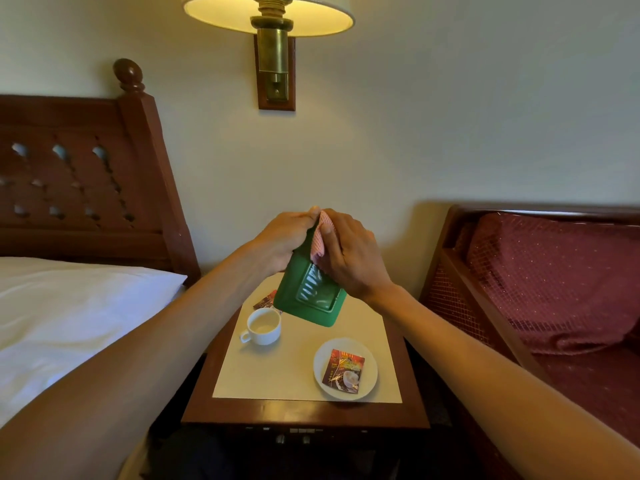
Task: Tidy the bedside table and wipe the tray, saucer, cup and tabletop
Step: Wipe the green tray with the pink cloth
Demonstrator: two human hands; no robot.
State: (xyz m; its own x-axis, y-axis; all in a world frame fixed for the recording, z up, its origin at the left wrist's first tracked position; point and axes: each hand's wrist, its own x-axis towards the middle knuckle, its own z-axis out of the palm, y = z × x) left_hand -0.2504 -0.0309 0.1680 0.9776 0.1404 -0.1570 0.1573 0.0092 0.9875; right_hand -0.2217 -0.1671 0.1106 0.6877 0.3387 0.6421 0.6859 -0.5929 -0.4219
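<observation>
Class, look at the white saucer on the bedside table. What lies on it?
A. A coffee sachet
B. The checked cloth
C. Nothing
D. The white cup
A: a dark red coffee sachet lies flat on the saucer, while the cup stands apart on the tabletop.

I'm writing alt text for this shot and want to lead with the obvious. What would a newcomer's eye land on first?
First, the green tray, held up tilted above the bedside table at centre, the left hand gripping its top while the right hand presses a pink checked cloth against it. Next, below it, the white cup and the saucer carrying a coffee sachet. The lit wall lamp glows overhead.
</observation>
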